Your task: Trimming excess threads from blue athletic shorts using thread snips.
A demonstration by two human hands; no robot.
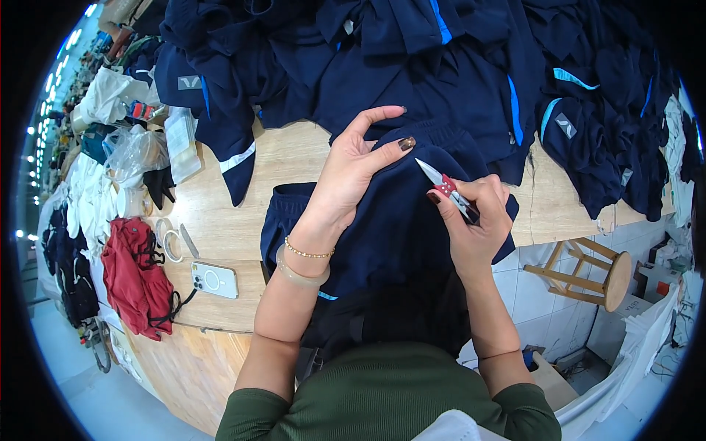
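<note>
Right now the left hand (349,173) rests flat, fingers spread and gripping nothing, on a dark navy fabric garment (390,220) draped over the edge of a light wooden table (220,213). Just beside it, the right hand (474,217) is closed around small red-handled thread snips (445,184), blades pointing toward the left thumb. Farther left on the table lie 1 white smartphone (215,279) and a crumpled red cloth (136,275).

Navy garment (397,220) draped over the wooden table edge; small red-handled thread snips (447,188), blades up-left.
</note>
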